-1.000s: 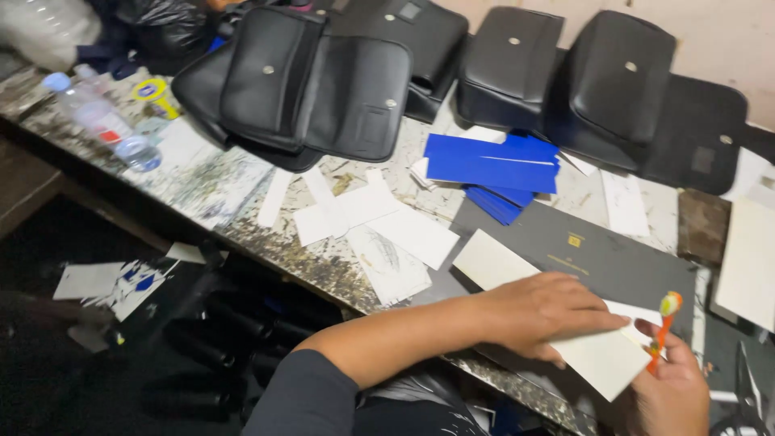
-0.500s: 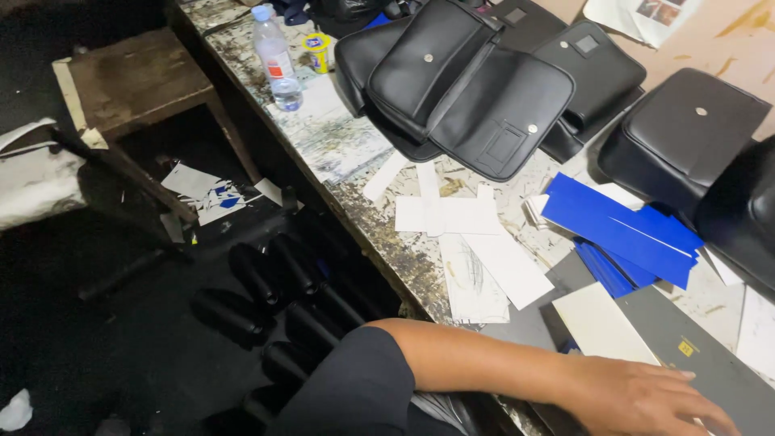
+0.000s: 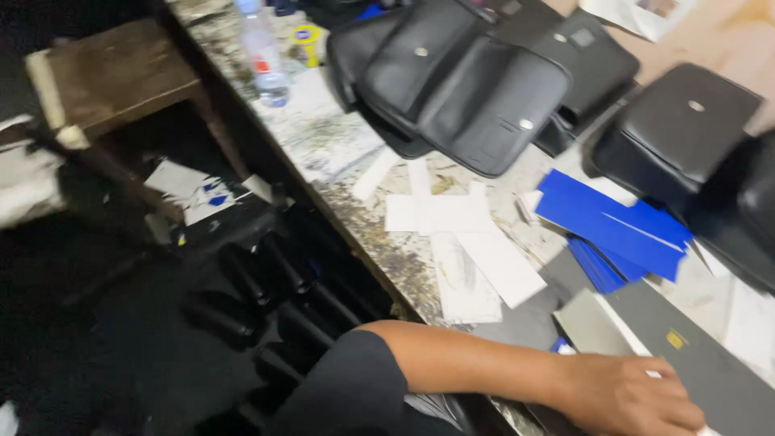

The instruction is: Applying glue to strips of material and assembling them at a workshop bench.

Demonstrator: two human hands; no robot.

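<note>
Wooden stool point(image 3: 113, 77): far left, beside the counter, brown top, partly blurred.
Floor scraps point(image 3: 194, 187): white paper bits with blue marks, on the dark floor below the counter edge.
Dark rolls point(image 3: 274, 282): several black cylinder-like shapes lying side by side under the counter; kind unclear.
Water bottle point(image 3: 262, 55): clear plastic, upright near the counter's left edge, top of frame.
Yellow tape roll point(image 3: 307, 37): just right of the bottle, near the bags.
Counter point(image 3: 331, 149): mottled stone surface, runs diagonally from top left to bottom right.
Black bags point(image 3: 460, 81): flap pouches with metal snaps, overlapping, at the back of the counter; more of them at point(image 3: 686, 129) on the right.
White paper strips point(image 3: 460, 242): loose rectangles lying flat mid-counter, some overlapping.
Blue cards point(image 3: 617, 230): fanned stack, right of the white strips, touching the front of the right-hand bags.
Grey folder point(image 3: 694, 363): long flat dark-grey piece with a small gold mark, lower right, under the hand.
Left hand point(image 3: 634, 397): arm in a dark sleeve crosses the counter edge; hand lies palm down on the grey folder, fingers curled onto a white card point(image 3: 652, 374) of which only slivers show. A firm grip or only pressing down: cannot tell.
Right hand: out of frame.
</note>
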